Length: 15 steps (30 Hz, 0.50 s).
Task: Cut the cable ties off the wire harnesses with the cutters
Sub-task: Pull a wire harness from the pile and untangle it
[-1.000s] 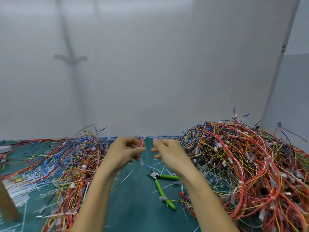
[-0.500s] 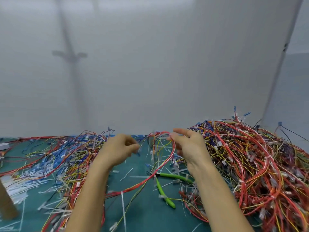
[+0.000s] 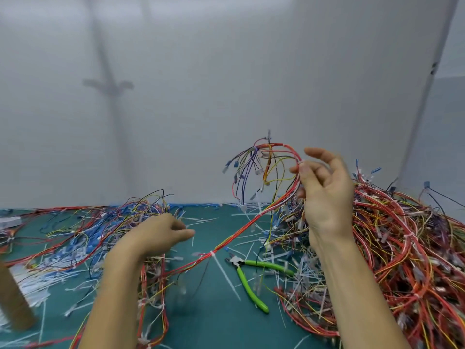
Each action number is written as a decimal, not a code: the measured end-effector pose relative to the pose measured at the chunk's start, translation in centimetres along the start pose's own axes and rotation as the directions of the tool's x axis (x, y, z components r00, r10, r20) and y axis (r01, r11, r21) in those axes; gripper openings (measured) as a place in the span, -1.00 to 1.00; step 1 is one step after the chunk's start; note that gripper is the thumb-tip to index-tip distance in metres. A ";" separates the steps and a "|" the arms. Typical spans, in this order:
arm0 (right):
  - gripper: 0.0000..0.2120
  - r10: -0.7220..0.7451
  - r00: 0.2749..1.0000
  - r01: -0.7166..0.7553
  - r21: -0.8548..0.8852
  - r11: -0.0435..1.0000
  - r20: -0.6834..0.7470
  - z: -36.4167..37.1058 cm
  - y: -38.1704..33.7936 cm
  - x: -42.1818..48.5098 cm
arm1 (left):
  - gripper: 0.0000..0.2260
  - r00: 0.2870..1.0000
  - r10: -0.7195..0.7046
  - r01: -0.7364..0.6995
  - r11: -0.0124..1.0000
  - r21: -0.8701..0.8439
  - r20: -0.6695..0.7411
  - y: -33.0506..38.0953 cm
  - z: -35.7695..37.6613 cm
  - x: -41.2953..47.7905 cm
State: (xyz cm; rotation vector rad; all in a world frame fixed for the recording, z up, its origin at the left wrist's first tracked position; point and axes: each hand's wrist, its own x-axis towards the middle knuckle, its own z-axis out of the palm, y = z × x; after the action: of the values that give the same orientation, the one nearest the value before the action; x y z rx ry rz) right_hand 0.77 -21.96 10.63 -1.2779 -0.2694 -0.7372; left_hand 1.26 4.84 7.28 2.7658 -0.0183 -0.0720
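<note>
Head: right hand [image 3: 327, 197] pinches harness [image 3: 259, 214].

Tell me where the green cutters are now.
In the head view, the green cutters lie untouched on the teal mat, right of centre, at the left edge of the large wire pile.

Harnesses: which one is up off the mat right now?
The harness pinched in the right hand: it arches above it and trails down to the mat. The left pile and right pile just lie heaped there.
</note>
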 end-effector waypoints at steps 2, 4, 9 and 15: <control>-0.73 -0.044 0.999 0.044 -0.007 0.999 -0.017 -0.2 0.1 0.2 | -0.62 0.991 0.124 -0.114 0.978 -0.175 0.048 1.6 -0.9 -1.2; -0.72 -0.071 0.997 0.070 -0.011 0.997 -0.035 -0.2 0.3 0.3 | -0.59 0.944 0.277 -0.207 0.920 -0.333 0.179 3.5 -1.2 -2.1; -0.72 -0.125 0.984 0.128 0.015 0.992 -0.127 -0.7 0.4 0.4 | -0.81 0.877 0.393 -0.258 0.872 -0.416 0.278 5.3 -0.6 -2.1; -0.75 -0.169 0.951 0.190 0.059 0.980 -0.258 -2.5 -0.6 1.3 | -0.93 0.939 0.275 -0.192 0.917 -0.350 0.208 3.3 -1.1 -1.8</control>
State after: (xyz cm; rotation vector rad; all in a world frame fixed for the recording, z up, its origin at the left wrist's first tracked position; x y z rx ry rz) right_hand 0.89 -24.80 11.11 -1.0763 -0.2089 -1.0250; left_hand -0.52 2.20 9.57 2.3861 -0.3741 -0.3343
